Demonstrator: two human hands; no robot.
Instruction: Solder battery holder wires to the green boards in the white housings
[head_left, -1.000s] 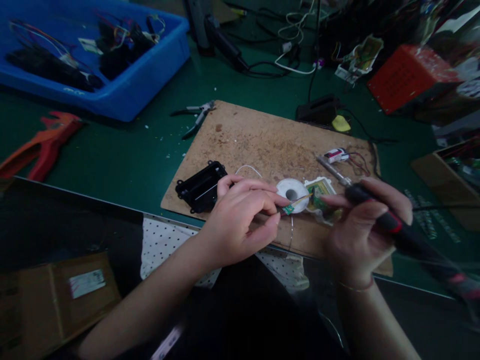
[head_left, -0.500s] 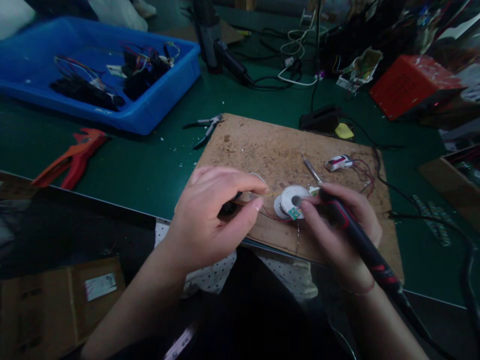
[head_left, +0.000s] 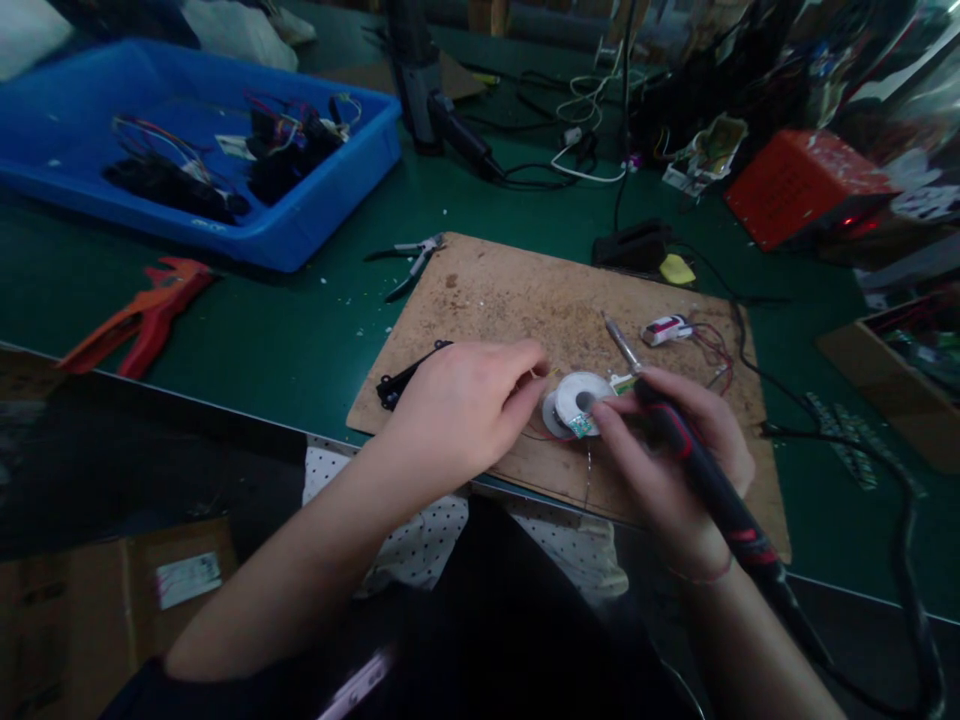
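My left hand (head_left: 480, 405) is closed in a pinch over the board, left of the solder spool, with a thin yellowish wire (head_left: 555, 372) at its fingertips. Beneath and behind that hand lies a black plastic part (head_left: 409, 375), mostly covered. In my right hand (head_left: 690, 440) is a soldering iron (head_left: 694, 455), its metal tip pointing up and left above the board. The thumb and a finger of the same hand reach a small green circuit board (head_left: 581, 426) against the white solder spool (head_left: 576, 386). A strand of solder (head_left: 589, 470) hangs toward the table edge.
A brown work board (head_left: 517, 280) lies on the green table. Around it are cutters (head_left: 409, 262), a red-orange tool (head_left: 146, 315), a blue bin (head_left: 300, 235) of wired parts, a black iron stand (head_left: 632, 243) and a red box (head_left: 806, 185). A wired white component (head_left: 666, 330) rests on the board.
My left hand has turned over and moved right toward the spool, its fingers drawn closer together. More of the black part now shows. My right hand stays at the spool with the iron.
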